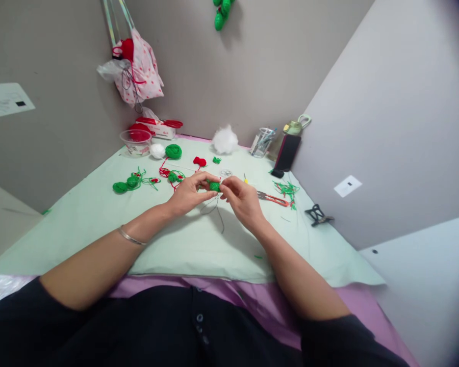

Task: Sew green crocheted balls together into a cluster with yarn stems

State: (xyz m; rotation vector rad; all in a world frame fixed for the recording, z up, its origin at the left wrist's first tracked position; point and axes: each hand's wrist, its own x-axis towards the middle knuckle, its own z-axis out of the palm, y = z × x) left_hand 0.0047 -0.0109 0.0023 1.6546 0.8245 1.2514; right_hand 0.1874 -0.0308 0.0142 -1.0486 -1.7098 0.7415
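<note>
A small green crocheted piece (pixel 214 186) is held above the table between the thumb and fingers of my left hand (pixel 189 194). At its right end, the fingertips of my right hand (pixel 243 200) are pinched together; what they grip is too small to make out. Thin dark thread (pixel 217 210) hangs below the piece. Just left of my left hand lie tangled red and green yarn (pixel 173 176) and green crocheted pieces (pixel 126 184) with loose ends. Scissors with orange handles (pixel 275 199) lie to the right of my right hand.
Along the back stand a clear plastic tub (pixel 135 142), a green yarn ball (pixel 173 151), white stuffing (pixel 225 140), a clear cup (pixel 262 142) and a phone (pixel 287 154) leaning on a bottle. Green yarn scraps (pixel 287 189) and a black claw clip (pixel 319 214) lie at right.
</note>
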